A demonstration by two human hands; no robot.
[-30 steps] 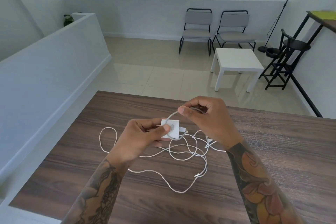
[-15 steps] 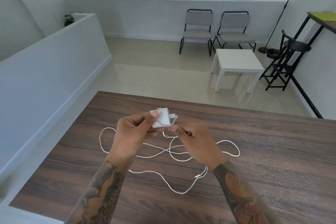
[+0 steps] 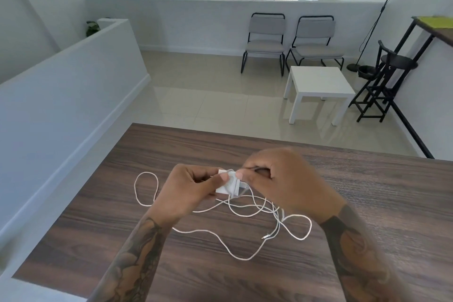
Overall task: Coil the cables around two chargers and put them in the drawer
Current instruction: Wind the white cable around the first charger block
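While my left hand (image 3: 193, 191) grips the small white plastic charger block (image 3: 226, 185), my right hand (image 3: 277, 179) pinches its thin, limp white cable (image 3: 220, 240); light, best held by the block's edges.

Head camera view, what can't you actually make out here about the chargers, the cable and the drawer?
- Charger: mostly covered by the left hand and right hand; number of wraps unclear.
- Second charger: none visible in the head view.
- Drawer: not in frame; the wooden table runs off the bottom and right edges.
- Cable: loops overlap, so one cable or two is unclear.
- Right hand's pinch point: blurred.
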